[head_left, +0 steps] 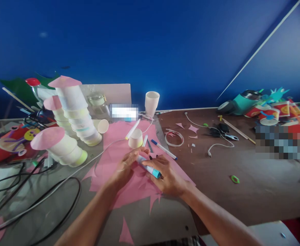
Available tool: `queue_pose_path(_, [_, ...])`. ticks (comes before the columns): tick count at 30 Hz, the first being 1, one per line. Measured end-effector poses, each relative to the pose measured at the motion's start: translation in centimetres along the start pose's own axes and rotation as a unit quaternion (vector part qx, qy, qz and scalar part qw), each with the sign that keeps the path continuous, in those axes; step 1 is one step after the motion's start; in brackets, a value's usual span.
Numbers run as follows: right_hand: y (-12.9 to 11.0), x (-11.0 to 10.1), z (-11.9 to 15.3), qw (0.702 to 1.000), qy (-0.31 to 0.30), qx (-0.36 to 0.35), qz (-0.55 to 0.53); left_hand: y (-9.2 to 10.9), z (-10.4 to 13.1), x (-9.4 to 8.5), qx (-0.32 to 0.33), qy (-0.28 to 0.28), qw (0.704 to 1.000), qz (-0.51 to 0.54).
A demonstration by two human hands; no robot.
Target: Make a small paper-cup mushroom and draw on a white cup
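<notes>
Both hands meet over a pink paper sheet (129,191). A pale tube with a cyan end (151,169), like a thick marker or glue stick, lies slanted between them. My right hand (169,176) is closed around its cyan end. At the tube's other end, the fingers of my left hand (129,165) are closed on it, and its tip is hidden there. Just beyond my fingers a white paper cup (135,138) stands upside down with a yellowish rim. Around it lie a white marker with a yellow tip (132,130) and a blue-capped marker (164,149).
On the left stand stacked cup towers with pink paper tops (74,106); one stack (62,150) leans. Black cables (73,205) cross the left. Another cup (152,102) stands by the wall. White cords (174,137), paper scraps (193,128) and a teal bottle (244,102) are rightward.
</notes>
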State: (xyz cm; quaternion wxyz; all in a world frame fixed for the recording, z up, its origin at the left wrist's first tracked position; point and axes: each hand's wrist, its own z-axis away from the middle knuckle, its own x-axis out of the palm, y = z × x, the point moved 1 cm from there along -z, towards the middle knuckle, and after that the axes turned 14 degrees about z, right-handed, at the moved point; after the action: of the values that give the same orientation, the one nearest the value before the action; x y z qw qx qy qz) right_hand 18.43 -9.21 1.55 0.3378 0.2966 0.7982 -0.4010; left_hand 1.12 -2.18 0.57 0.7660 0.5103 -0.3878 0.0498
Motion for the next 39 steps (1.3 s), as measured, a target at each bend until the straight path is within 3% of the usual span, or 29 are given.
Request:
queue_pose_path(4, [0.1, -0.2, 0.1, 0.998, -0.036, -0.038, 0.039, 0.0, -0.4, -0.6, -0.024, 0.029, 0.999, -0.009])
queue_pose_path(8, [0.3, -0.3, 0.2, 0.993, -0.032, -0.077, 0.082, 0.3, -0.2, -0.4, -0.028, 0.044, 0.999, 0.013])
queue_pose_path(12, [0.4, -0.1, 0.3, 0.996, -0.025, -0.059, 0.06, 0.5, -0.2, -0.3, -0.035, 0.056, 0.997, 0.043])
queue_pose_path(15, [0.1, 0.3, 0.4, 1.0, -0.01, -0.011, -0.012, 0.4, -0.3, -0.3, -0.035, 0.067, 0.996, 0.053])
queue_pose_path(17, [-0.2, 0.7, 0.4, 0.995, 0.0, 0.056, -0.077, 0.3, -0.3, -0.4, -0.03, 0.07, 0.996, 0.056])
queue_pose_path(21, [-0.7, 1.2, 0.2, 0.953, 0.019, 0.214, -0.213, -0.1, -0.5, -0.4, -0.01, 0.053, 0.996, 0.066])
queue_pose_path(23, [-0.7, 1.2, 0.1, 0.934, 0.033, 0.251, -0.251, -0.3, -0.5, -0.3, -0.011, 0.044, 0.996, 0.074])
queue_pose_path(25, [-0.7, 1.1, 0.0, 0.938, 0.035, 0.238, -0.249, -0.4, -0.5, -0.1, -0.022, 0.036, 0.995, 0.089])
queue_pose_path(29, [-0.4, 0.6, 0.2, 0.982, -0.003, 0.125, -0.143, -0.4, -0.4, 0.3, -0.053, 0.01, 0.993, 0.104])
queue_pose_path(32, [-0.1, 0.1, 0.1, 0.994, -0.02, 0.067, -0.088, 0.0, -0.4, 0.3, -0.076, -0.013, 0.992, 0.101])
queue_pose_path(35, [0.3, -0.7, -0.1, 0.988, -0.023, 0.086, -0.126, 0.5, -0.4, 0.0, -0.091, -0.026, 0.989, 0.117])
queue_pose_path(39, [0.9, -2.1, -0.4, 0.951, -0.038, 0.166, -0.258, 1.0, -0.6, -0.5, -0.123, -0.048, 0.981, 0.14])
